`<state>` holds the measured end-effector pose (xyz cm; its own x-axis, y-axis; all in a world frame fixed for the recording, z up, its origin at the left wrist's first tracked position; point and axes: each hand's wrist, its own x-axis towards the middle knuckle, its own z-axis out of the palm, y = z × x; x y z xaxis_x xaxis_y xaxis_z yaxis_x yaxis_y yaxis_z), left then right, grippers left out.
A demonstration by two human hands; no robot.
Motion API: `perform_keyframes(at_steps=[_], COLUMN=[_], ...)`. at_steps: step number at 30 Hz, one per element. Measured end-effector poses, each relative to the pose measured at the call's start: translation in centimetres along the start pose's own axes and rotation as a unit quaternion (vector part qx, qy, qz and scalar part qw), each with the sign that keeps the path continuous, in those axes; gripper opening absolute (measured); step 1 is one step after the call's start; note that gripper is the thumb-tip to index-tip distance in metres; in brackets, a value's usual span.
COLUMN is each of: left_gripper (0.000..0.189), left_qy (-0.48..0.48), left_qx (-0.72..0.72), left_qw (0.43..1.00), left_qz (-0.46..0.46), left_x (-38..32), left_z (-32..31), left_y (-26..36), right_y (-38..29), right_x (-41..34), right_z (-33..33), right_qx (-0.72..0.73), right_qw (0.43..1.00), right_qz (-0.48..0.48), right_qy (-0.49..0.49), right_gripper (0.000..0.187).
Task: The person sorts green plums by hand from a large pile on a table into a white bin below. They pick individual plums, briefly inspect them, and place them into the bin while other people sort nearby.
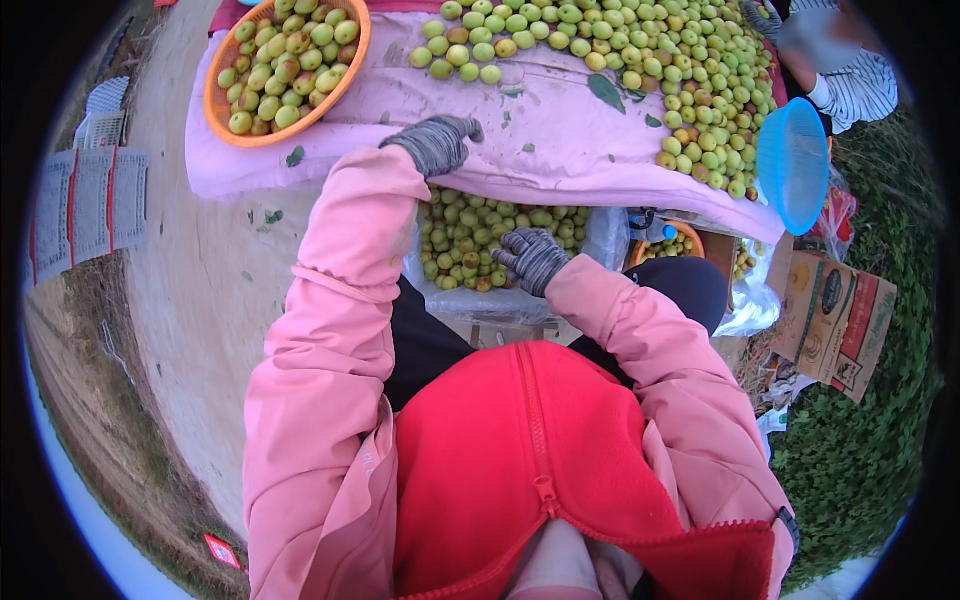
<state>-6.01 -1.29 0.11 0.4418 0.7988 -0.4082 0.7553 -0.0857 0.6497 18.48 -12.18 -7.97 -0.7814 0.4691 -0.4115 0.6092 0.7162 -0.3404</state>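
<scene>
My left hand (435,145), in a grey striped knit glove, is over the near edge of a pink cloth (555,120). Its fingers bend away from me, and whether anything is inside them is hidden. Below the cloth's edge, my right hand (535,261) in a matching glove hovers over or touches small green fruits (469,240) that look like jujubes, its fingers apart. They fill a container lined with clear plastic (487,304). More green fruits (600,30) lie loose across the cloth's far and right parts. At the left, an orange basket (217,124) is full of them.
A blue plastic basket (793,166) tilts at the cloth's right edge, near another person's striped sleeve (862,94). Under the cloth are a second orange basket (697,238) and a blue-capped bottle (660,231). A printed cardboard box (836,322) lies right. Leaves (606,93) dot the cloth.
</scene>
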Motion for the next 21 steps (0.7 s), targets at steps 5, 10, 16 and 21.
perform_keyframes(at_steps=[5,10,16,21], left_gripper=[0.048,0.054,0.058,0.060], left_qy=[0.038,0.053,0.032,0.055], left_qx=[-0.040,0.000,-0.020,0.029], left_qw=[0.998,0.999,0.999,0.997], left_qz=[-0.027,0.002,-0.006,0.035], left_x=[-3.4,-5.7,-5.6,-4.6], left_z=[-0.7,0.0,0.3,-0.3], left_y=[0.7,0.0,0.1,1.0], right_y=[-0.4,-1.3,-4.9,1.3], right_x=[1.4,6.7,11.1,11.6], right_z=[4.8,9.7,12.9,7.6], right_qx=[-0.089,-0.070,-0.073,0.073], right_qw=[0.981,0.985,0.982,0.968], right_qz=[-0.089,-0.112,-0.155,0.166], right_qy=[-0.147,-0.114,0.077,0.177], right_gripper=[0.057,0.058,0.055,0.051])
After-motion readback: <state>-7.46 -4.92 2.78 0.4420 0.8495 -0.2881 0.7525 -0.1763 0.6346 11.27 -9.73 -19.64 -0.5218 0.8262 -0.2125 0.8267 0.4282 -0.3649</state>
